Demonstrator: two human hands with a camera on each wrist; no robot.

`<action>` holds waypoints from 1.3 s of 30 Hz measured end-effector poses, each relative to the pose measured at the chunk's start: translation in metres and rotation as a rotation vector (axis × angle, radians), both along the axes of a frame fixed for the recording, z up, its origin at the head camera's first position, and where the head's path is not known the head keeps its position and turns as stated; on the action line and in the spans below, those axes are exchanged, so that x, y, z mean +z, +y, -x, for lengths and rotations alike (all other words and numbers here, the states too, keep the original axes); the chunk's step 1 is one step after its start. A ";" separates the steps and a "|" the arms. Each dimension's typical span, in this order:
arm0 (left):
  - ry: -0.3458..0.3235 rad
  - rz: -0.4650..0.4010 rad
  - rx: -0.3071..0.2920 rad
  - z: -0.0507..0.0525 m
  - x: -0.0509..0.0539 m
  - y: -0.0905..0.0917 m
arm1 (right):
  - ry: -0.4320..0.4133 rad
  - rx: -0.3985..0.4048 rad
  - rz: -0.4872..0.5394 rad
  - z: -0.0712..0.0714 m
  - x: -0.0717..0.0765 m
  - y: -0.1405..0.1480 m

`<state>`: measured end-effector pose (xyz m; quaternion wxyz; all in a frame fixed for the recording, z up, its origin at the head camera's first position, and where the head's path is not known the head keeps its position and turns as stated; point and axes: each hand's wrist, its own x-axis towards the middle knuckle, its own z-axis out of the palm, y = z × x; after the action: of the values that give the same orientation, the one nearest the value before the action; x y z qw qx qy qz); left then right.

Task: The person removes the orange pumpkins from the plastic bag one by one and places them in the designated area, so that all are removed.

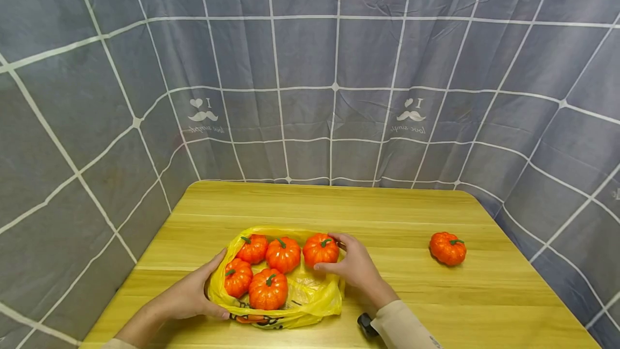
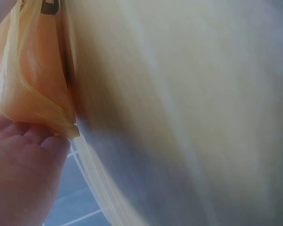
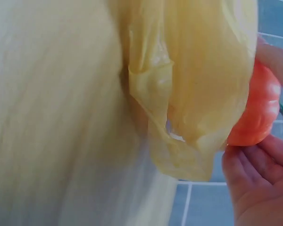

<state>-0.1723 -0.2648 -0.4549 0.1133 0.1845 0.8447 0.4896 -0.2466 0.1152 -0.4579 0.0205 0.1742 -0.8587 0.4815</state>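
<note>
A yellow plastic bag (image 1: 315, 306) lies on the table with its mouth spread wide. Several small orange toy pumpkins with green stems, such as one front pumpkin (image 1: 268, 291), sit inside on the left. My left hand (image 1: 191, 290) holds the bag's left side, thumb at the front and fingers toward the back. With thumb and fingers, my right hand (image 1: 356, 267) grips another pumpkin (image 1: 319, 249) at the bag's right part. In the right wrist view, that pumpkin (image 3: 259, 108) shows between thumb and fingers, partly hidden by yellow plastic.
One more pumpkin (image 1: 448, 248) stands apart on the right side of the wooden table (image 1: 339, 203). A small black device (image 1: 367, 325) is at my right wrist. Grey curtains (image 1: 305, 58) with white grid lines hang behind and at both sides.
</note>
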 end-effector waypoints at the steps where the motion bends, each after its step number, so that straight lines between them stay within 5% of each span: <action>1: 0.003 0.003 0.002 0.000 0.000 0.000 | -0.002 -0.003 0.015 -0.001 0.002 0.000; 9: 0.005 0.007 0.007 -0.001 0.000 0.000 | 0.006 -0.059 0.116 -0.002 0.012 0.007; 18: 0.016 0.019 0.005 -0.001 -0.002 0.001 | -0.011 -0.152 0.115 -0.001 0.015 0.034; 32: 0.022 0.017 0.007 -0.001 -0.002 0.001 | -0.073 -0.356 -0.080 0.002 0.006 0.111; 39: 0.021 0.061 0.028 0.000 0.000 0.000 | -0.035 -0.432 -0.179 -0.002 0.004 0.147</action>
<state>-0.1723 -0.2644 -0.4550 0.1033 0.1742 0.8628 0.4631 -0.2447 0.2619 -0.4539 0.0926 -0.0206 -0.9156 0.3907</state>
